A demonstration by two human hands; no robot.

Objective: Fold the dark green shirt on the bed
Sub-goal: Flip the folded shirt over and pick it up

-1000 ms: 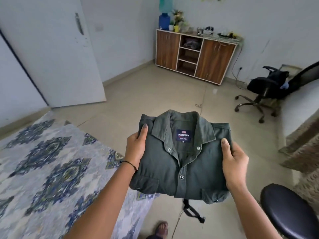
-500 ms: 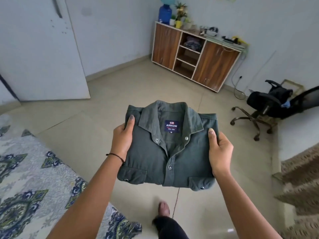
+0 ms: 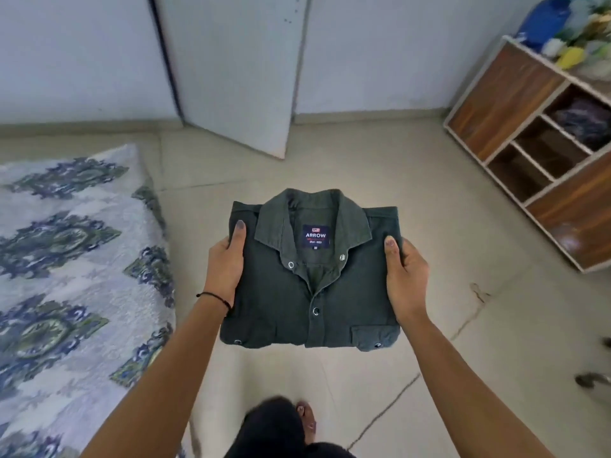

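The dark green shirt is folded into a neat rectangle, collar up, with a blue label showing inside the neck. It hangs in the air over the tiled floor, level and flat. My left hand grips its left edge, thumb on top. My right hand grips its right edge the same way. The bed, covered in a white sheet with blue-green patterns, lies to the left, apart from the shirt.
A wooden cabinet with open shelves stands at the right against the wall. A white door stands ajar straight ahead. My leg and foot are on the floor below the shirt. A chair base peeks in at the right edge.
The view has swung left: the cabinet slid to the right edge, the chair left the frame, and the bed came back in at the left. Both hands still hold the folded shirt.
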